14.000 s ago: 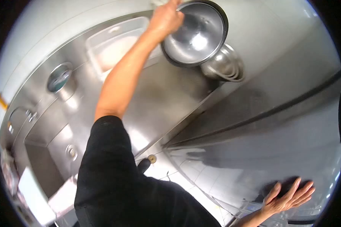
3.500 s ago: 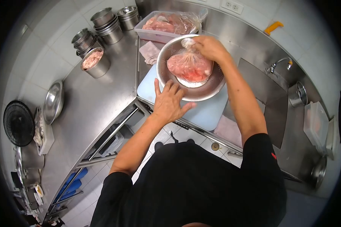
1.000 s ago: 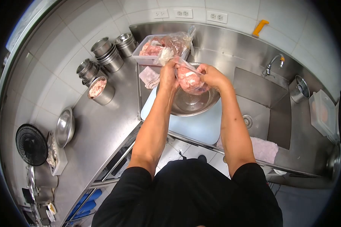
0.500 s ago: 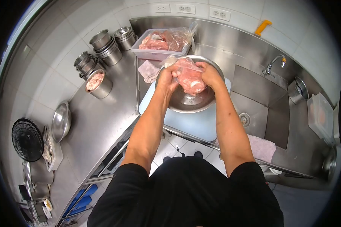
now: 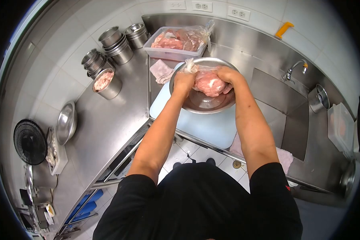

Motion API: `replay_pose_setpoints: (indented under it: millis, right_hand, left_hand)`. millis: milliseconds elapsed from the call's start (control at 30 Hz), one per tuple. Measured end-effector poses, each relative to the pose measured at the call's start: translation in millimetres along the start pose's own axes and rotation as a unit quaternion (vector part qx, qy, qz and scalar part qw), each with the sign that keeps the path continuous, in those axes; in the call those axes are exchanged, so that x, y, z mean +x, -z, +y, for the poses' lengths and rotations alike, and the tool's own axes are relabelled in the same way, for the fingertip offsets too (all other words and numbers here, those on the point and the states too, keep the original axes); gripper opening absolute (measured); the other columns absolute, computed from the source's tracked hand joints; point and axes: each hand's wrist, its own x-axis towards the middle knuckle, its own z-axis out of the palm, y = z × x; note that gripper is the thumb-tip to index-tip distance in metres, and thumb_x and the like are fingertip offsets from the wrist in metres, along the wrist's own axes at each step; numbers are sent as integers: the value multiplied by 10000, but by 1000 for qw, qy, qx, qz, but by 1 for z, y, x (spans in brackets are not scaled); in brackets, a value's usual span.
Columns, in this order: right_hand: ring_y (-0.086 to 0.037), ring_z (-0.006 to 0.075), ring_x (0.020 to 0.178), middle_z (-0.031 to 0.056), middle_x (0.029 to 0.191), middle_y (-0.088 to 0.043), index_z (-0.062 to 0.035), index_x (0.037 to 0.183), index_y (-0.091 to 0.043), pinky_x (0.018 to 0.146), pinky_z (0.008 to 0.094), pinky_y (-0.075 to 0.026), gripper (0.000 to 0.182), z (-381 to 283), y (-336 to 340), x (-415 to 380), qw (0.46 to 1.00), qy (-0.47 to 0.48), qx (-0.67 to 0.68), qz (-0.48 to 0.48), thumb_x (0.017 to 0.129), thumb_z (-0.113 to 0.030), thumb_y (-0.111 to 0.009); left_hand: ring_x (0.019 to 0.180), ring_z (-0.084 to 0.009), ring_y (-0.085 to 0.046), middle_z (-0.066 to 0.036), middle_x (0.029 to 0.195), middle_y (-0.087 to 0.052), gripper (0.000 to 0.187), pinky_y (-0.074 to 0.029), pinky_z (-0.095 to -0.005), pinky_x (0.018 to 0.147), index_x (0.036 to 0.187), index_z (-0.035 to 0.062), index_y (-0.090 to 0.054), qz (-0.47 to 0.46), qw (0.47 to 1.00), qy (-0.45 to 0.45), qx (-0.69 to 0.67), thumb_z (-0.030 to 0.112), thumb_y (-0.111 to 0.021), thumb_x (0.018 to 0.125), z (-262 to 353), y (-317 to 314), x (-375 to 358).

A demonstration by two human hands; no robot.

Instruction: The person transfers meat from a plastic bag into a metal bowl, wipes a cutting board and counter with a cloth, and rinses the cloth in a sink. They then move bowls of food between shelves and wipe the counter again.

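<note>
A clear plastic bag of raw meat [image 5: 210, 84] is held over a wide steel bowl [image 5: 204, 107]. My left hand [image 5: 185, 81] grips the bag's left side, its fingers closed around the gathered plastic. On the right, my right hand [image 5: 229, 76] is closed on the bag's upper edge and side; its fingertips are partly hidden. Pink meat bulges between the two hands, low in the bowl. Beneath the bowl lies a pale blue cutting board [image 5: 206, 130].
Behind the bowl stands a plastic tub [image 5: 170, 54] of bagged meat, with a folded cloth [image 5: 161, 72] nearby. Stacked steel pots [image 5: 118, 50] and a meat-filled pot [image 5: 111, 89] stand left. A sink [image 5: 270, 116] with a faucet [image 5: 294, 72] is at right.
Both hands and the bag have shifted slightly right and lower into the bowl. The right hand now curls farther over the bag's right side. The whole view has shifted a little.
</note>
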Motion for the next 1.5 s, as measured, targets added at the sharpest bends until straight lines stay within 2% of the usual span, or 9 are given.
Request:
replay_pose_setpoints:
  millis: [133, 233, 333, 500, 667, 900, 1200, 1333, 1500]
  right_hand:
    - [-583, 361, 1072, 207, 1428, -386, -57, 1463, -294, 649, 543, -606, 650, 17, -7, 30, 997, 17, 64, -32, 927, -274, -591]
    - [-594, 362, 1061, 221, 1362, -466, -53, 1438, -356, 665, 522, -596, 618, 21, -8, 36, 995, 26, 86, -42, 909, -235, -618]
    - [-623, 342, 1021, 232, 1220, -587, -28, 1341, -499, 755, 470, -566, 510, 32, -12, 49, 996, 80, 40, 24, 883, -198, -643]
    - [-631, 340, 1048, 232, 1070, -662, -60, 1105, -688, 936, 361, -469, 307, 34, -14, 51, 966, 155, -89, 188, 840, -209, -651]
    - [-626, 347, 1054, 209, 1088, -661, -80, 1105, -696, 928, 395, -477, 298, 23, -19, 28, 955, 200, -49, 215, 836, -198, -643]
    - [-648, 342, 1000, 213, 1042, -674, -76, 1099, -694, 896, 392, -485, 273, 21, -13, 31, 937, 267, 2, 227, 857, -163, -603]
    - [-655, 299, 1028, 192, 1094, -679, -56, 1114, -691, 892, 378, -489, 346, 32, -4, 49, 958, 258, 27, 119, 835, -260, -672]
    - [-660, 343, 946, 255, 1054, -667, 73, 1060, -665, 864, 388, -494, 536, 32, -11, 69, 960, 188, -146, 146, 842, -416, -649]
    - [-625, 423, 989, 298, 1061, -635, 69, 1049, -665, 885, 446, -486, 578, 9, -10, 61, 956, 100, -246, 126, 879, -473, -558]
  left_hand:
    - [932, -283, -622, -193, 1066, -657, 462, -478, -364, 798, 1130, -83, -597, 123, 911, -257, 298, 293, -639, 864, -29, -8, 21]
    - [907, -269, -609, -188, 1058, -654, 471, -472, -362, 805, 1112, -94, -598, 27, 972, -167, 166, 312, -623, 873, -33, -6, 26]
    - [925, -327, -626, -224, 1016, -650, 438, -461, -361, 860, 1090, -67, -632, -34, 997, 62, 42, 288, -635, 834, -8, -3, 17]
    - [916, -237, -631, -149, 1005, -644, 280, -506, -340, 751, 1086, -35, -611, -4, 959, 65, -276, 122, -594, 855, -20, -17, 24]
    - [915, -225, -641, -141, 978, -634, 229, -569, -366, 717, 1121, -8, -585, 36, 861, 74, -501, 62, -543, 907, 0, -25, 6]
    - [896, -215, -658, -129, 1040, -648, 270, -585, -356, 780, 1129, -10, -582, -211, 841, 140, -478, 198, -557, 958, -18, -7, 22]
    - [838, -223, -651, -150, 1028, -654, 569, -539, -342, 705, 1169, -75, -569, -125, 956, 136, -227, 416, -653, 895, -19, 5, 35]
    - [864, -228, -645, -170, 1066, -638, 635, -532, -341, 735, 1178, -101, -554, -110, 973, 122, -162, 449, -662, 880, -22, 2, 40]
    - [889, -228, -653, -188, 1077, -629, 472, -546, -343, 767, 1189, -97, -546, -130, 941, 134, -282, 306, -579, 945, -9, -1, 25]
